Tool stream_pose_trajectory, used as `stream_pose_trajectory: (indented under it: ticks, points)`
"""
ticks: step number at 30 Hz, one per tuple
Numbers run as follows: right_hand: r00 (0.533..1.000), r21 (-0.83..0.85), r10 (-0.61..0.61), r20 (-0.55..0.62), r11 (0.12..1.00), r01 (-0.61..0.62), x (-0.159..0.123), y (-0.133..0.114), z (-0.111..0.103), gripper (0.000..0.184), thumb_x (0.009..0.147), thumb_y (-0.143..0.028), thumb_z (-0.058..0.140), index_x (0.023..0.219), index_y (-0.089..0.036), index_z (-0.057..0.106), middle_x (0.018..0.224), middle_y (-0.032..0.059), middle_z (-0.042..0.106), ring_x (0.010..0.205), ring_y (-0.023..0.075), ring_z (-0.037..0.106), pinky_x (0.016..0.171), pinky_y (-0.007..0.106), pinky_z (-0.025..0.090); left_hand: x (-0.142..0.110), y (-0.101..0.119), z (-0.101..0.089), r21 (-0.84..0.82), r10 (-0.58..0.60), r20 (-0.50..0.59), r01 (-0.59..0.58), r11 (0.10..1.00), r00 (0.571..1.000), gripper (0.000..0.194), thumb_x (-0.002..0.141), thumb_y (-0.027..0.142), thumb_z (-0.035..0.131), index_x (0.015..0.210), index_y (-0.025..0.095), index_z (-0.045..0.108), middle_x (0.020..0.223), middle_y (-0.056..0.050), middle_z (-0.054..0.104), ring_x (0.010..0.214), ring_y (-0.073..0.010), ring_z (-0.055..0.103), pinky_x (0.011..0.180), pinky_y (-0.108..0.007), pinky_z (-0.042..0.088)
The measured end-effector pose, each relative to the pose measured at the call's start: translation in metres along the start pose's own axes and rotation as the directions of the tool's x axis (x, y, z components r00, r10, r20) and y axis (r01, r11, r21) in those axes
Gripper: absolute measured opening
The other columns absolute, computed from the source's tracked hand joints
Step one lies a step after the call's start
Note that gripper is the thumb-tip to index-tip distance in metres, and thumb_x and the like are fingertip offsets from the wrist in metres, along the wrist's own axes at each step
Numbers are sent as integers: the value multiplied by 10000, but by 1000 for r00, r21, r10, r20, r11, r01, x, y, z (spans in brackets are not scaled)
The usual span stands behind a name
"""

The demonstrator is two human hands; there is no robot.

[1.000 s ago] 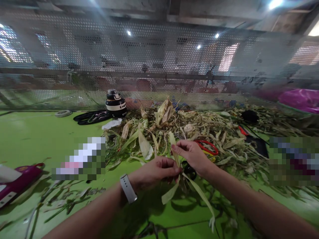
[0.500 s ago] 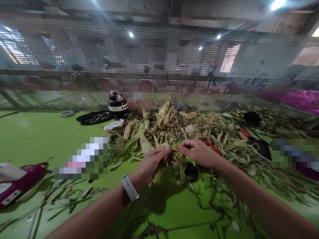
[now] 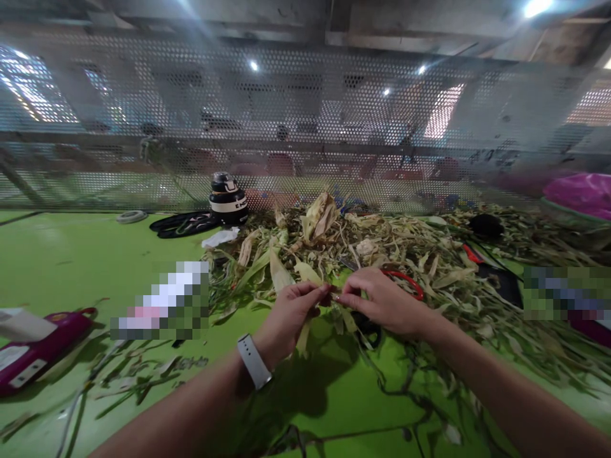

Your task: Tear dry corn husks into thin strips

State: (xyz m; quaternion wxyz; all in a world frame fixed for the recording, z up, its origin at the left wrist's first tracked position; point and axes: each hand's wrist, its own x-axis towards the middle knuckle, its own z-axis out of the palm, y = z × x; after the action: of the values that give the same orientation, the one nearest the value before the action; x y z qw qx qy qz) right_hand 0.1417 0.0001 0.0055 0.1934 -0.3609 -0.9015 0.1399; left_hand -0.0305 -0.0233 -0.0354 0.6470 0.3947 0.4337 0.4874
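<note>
Both hands meet in front of the heap of dried corn husks (image 3: 410,238) on the green table (image 3: 286,420). My left hand (image 3: 291,315), with a pale watch band on its wrist, is closed in a pinch on a corn husk strip (image 3: 303,340) that hangs under its fingers. Thumb and fingertips of my right hand (image 3: 377,299) press together close to the left fingertips. They pinch a thin end of the husk there, partly hidden by the fingers. Just behind the right hand lies a red loop handle (image 3: 405,283). A black object (image 3: 370,331) rests below that hand.
A black and white bottle (image 3: 228,200) stands by the perforated metal screen (image 3: 296,114). At left sits a purple power strip (image 3: 42,350) with a cable. A purple plastic bag (image 3: 582,194) is at far right. Husk scraps (image 3: 138,375) lie on the left side.
My right hand has lowered slightly, and its fingertips have pinched closer together beside the left hand. My left hand stays in nearly the same place, still pinching the husk.
</note>
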Motion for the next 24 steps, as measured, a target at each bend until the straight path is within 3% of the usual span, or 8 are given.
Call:
stream_pose_trajectory:
  ticks: [6,11,15,21,24]
  points:
    - [998,-82,-34,47,996,38,0,-4,0,238,861,-320,480,724,-160,590,705,33,596,722,155,513,713,271,335,3,-3,4,-161,-43,-71,31,986,997,121,623,215,714,661,109,673,640,-24,627,548,-58,507,488,-141,365]
    - [991,22,136,-8,990,-136,0,4,-5,246,880,-337,419,755,-163,540,717,20,583,650,127,505,592,224,341,3,4,4,-315,-163,-13,151,937,987,102,732,212,604,724,125,656,700,-45,655,604,-104,588,508,-173,429]
    - [977,54,214,-11,975,-213,0,9,-5,237,886,-318,400,742,-169,514,642,-8,558,583,111,486,544,213,313,-1,5,3,-274,-185,88,203,940,979,125,742,223,589,813,135,644,696,-35,653,602,-103,598,508,-177,435]
    - [982,58,190,-21,980,-188,2,7,-3,207,878,-299,422,744,-168,510,638,-15,534,579,105,465,537,207,301,-6,4,4,-139,-119,180,145,980,976,261,740,359,594,886,144,620,672,-34,642,570,-122,600,449,-187,396]
    - [983,57,181,-22,982,-180,1,6,-3,214,877,-306,425,737,-168,509,630,-19,525,564,100,448,531,206,296,-6,3,4,-110,-82,168,101,989,982,258,756,379,559,833,140,616,675,-44,645,562,-129,598,438,-194,388]
